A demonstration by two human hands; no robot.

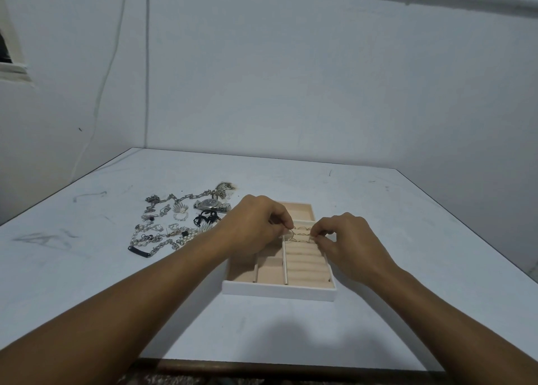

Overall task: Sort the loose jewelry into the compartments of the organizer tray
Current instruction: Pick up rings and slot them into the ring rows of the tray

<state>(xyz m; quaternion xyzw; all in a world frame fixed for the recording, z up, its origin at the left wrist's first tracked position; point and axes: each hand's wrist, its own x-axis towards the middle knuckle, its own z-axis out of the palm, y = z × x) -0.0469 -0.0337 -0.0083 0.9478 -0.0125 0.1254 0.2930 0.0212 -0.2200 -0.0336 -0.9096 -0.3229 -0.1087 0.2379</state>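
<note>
Head view: both hands work over the organizer tray (279, 292), which lies on the counter (407, 224) directly ahead of the person. The left hand (257, 224) and right hand (350, 239) each have fingers curled into a pinch on a row of thin rings (301, 233), set at the far end of the tray's padded roll section (305, 264). Exactly which ring each pinch holds is too small to tell. The step in hand is judged to be seating rings into the roll slots. The nearer rolls and the open compartments (269, 271) to their left show bare lining, so the task appears to be at an early stage. The loose jewelry (163, 233), including chains, pearl strands and a watch (210, 203), lies in a spread on the counter just left of the tray. The next move calls for letting go of the rings without dislodging their neighbours, then reaching left to single out one piece from the tangled chains.
</note>
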